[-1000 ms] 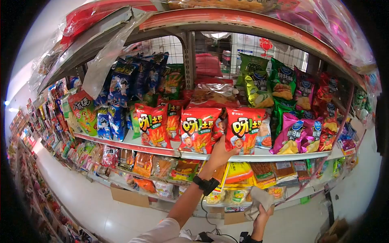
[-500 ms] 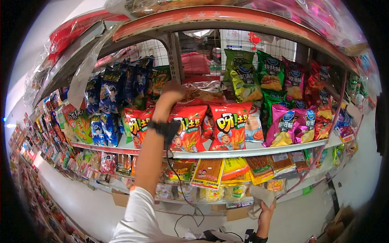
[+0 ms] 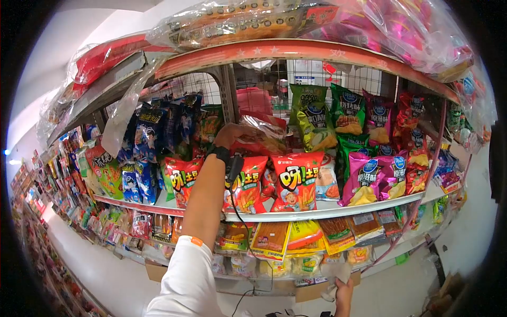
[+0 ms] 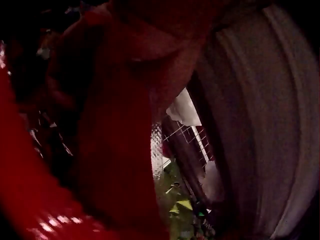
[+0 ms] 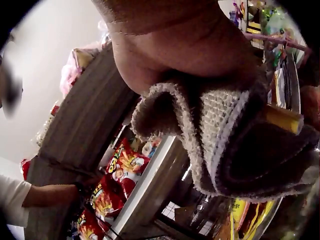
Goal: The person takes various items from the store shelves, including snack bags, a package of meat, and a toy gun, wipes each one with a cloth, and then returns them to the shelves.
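On the upper shelf, my left hand [image 3: 227,136] is at the left edge of a red package with a clear front [image 3: 262,133], behind the front row of red chip bags [image 3: 296,182]. Its fingertips are hidden; the dark left wrist view shows the hand [image 4: 155,45] gripping red packaging [image 4: 120,135]. Low at the right, my right hand [image 3: 344,296] holds a crumpled grey cloth [image 3: 336,272]. From the right wrist view, the cloth [image 5: 220,135] hangs in folds from that hand [image 5: 185,45].
Blue bags [image 3: 150,129] stand at the left of the shelf, green bags [image 3: 315,119] and purple bags [image 3: 364,177] at the right. Plastic-wrapped goods [image 3: 237,24] lie overhead. Flat yellow packs [image 3: 272,240] hang below the shelf's white edge [image 3: 317,212]. A cable crosses beneath the left forearm.
From the front red bags, my left hand has moved left and back to the package behind them, which now looks tilted up. My right hand still holds the cloth, lower in view.
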A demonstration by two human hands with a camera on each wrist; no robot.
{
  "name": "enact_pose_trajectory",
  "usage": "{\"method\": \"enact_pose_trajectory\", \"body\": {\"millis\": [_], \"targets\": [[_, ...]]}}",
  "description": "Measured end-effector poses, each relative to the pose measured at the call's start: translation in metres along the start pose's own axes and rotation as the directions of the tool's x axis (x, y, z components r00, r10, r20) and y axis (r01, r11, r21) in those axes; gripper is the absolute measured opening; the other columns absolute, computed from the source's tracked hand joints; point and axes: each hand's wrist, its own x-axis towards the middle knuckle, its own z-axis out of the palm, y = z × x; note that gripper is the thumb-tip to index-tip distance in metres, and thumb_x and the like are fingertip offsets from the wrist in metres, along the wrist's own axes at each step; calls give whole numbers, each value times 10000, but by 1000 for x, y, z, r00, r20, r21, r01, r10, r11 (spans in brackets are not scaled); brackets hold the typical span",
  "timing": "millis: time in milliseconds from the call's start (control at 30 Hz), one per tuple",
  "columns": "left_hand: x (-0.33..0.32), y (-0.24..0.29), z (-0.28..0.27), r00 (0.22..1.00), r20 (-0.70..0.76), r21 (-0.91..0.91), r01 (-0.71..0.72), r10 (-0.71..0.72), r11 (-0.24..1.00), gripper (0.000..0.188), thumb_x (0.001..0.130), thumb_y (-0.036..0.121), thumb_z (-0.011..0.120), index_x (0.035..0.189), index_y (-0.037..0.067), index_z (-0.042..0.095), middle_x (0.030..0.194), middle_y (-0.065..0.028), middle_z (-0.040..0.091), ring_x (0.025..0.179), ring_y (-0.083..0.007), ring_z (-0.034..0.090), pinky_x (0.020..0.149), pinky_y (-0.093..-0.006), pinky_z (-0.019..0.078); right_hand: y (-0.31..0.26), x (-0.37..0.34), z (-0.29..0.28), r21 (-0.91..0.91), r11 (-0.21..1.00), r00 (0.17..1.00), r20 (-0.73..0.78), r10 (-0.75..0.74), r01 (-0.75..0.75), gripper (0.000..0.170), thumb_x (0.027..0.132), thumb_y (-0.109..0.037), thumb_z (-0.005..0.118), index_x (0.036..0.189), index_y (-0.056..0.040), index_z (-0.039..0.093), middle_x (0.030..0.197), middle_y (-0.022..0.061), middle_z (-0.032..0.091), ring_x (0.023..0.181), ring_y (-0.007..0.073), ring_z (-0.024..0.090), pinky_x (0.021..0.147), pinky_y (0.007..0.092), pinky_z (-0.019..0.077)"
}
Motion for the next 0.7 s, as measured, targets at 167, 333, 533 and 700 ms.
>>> {"method": "enact_pose_trajectory", "body": {"millis": [167,333,533,700], "targets": [[-3,42,6,972,-93,210,231,-216,950,234,879,193,515,990,60,673,1153,-136,586,1004,-266,563,879,-379,438,10,7,-7,27,1000,1000,11,-9,9,352,778,25,573,1127,33,526,1022,115,610,928,219,576,834,318,442],[27,-43,-8,828,-81,522,-439,555,731,248,874,92,515,1100,57,609,1130,-142,586,1015,-265,563,883,-367,456,7,7,-7,29,1000,997,71,-13,11,341,782,22,579,1120,39,534,1041,124,612,945,213,579,836,307,441],[4,26,0,982,-105,-957,-56,-159,284,199,866,-33,485,1061,-51,524,1060,-164,589,912,-253,619,753,-372,547,7,6,-1,20,1000,997,79,3,-4,375,791,6,584,1158,30,508,1062,122,601,968,213,571,867,316,430],[-99,71,32,987,-152,-867,-109,-48,486,206,823,-19,562,1019,-19,500,939,-122,597,835,-246,630,695,-423,564,-52,-21,31,196,979,996,86,36,-53,442,834,-34,574,1248,34,435,1140,109,563,1015,194,543,905,324,414]]}}
